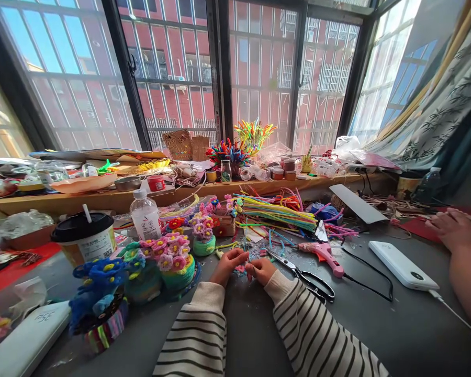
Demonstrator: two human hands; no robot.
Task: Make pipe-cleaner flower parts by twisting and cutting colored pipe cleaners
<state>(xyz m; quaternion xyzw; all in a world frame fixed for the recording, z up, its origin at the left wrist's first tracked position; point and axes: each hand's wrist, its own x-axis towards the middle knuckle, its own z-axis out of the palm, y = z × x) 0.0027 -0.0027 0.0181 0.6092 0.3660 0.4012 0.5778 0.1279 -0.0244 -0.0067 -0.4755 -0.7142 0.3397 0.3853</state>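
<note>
My left hand (230, 265) and my right hand (260, 270) meet above the grey table, fingertips pinched close together. Between them a thin light-blue pipe cleaner (246, 234) sticks upward; both hands appear closed on it. Beneath the fingers shows a small pink and blue flower piece (240, 270), partly hidden. Just right of my right hand lie black-handled scissors (304, 276), blades toward the back. A pink glue gun (324, 255) rests beyond them. Left of my left hand stand pots of pipe-cleaner flowers: pink (175, 260), blue (101, 298) and a smaller pink one (204, 230).
A bundle of pipe cleaners (278, 210) lies behind my hands. A lidded cup (85, 238) and a water bottle (145, 215) stand at left. A white power bank (402, 265) with a cable lies at right, near another person's hand (455, 230). The window ledge (204, 192) is cluttered.
</note>
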